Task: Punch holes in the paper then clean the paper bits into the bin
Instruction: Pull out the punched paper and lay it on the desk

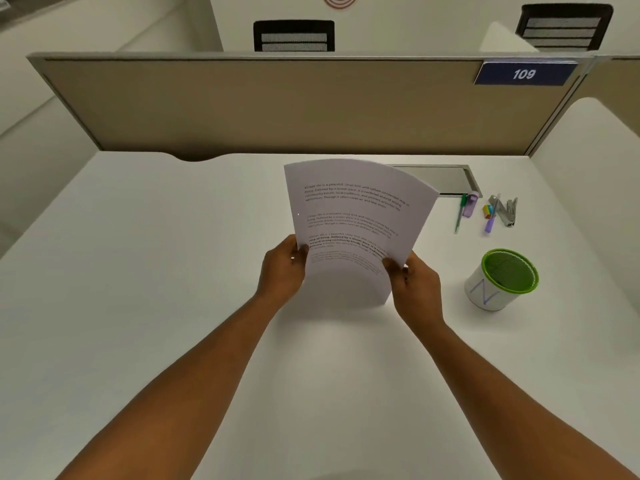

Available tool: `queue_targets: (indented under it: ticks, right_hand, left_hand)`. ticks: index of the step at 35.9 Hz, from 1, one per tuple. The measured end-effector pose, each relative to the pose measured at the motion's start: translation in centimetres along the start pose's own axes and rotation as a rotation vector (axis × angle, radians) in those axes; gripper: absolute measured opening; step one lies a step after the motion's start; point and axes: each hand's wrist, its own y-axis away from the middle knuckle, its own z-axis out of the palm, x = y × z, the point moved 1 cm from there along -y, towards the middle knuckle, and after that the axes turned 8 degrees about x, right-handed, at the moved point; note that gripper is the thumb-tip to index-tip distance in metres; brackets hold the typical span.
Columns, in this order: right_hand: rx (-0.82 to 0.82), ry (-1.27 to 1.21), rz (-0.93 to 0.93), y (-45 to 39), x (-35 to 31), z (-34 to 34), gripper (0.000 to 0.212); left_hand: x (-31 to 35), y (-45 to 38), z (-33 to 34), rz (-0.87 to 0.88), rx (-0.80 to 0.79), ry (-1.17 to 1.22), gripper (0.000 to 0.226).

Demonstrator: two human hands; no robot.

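A printed white paper sheet (353,216) stands upright on its bottom edge on the white desk (156,271), bowed slightly. My left hand (282,268) grips its lower left edge and my right hand (414,278) grips its lower right edge. A small hole shows near the sheet's left margin. A small bin with a green rim (502,280) stands on the desk to the right of my right hand. A metal hole punch (509,213) lies further back at the right.
A green pen (460,213), a purple item (469,207), a purple pen (491,220) and a coloured block (487,211) lie beside the punch. A grey cable tray (450,178) sits behind the paper. A tan partition (242,105) closes the desk's far edge.
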Motion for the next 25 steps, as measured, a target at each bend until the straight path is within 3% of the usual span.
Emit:
queue_targets:
  ticks: [13, 18, 25]
  right_hand:
    - [0.121, -0.091, 0.055, -1.3, 0.4, 0.1, 0.019]
    - [0.106, -0.163, 0.064, -3.7, -0.9, 1.4, 0.021]
    - [0.054, -0.309, 0.196, -7.4, -3.2, 5.0, 0.008]
  left_hand:
    - [-0.2, -2.5, -0.6, -0.026, 0.054, 0.018, 0.02]
    - [-0.4, -4.2, -1.8, -0.061, 0.107, 0.085, 0.021]
    - [-1.7, -6.8, -4.1, -0.117, 0.17, 0.116, 0.014]
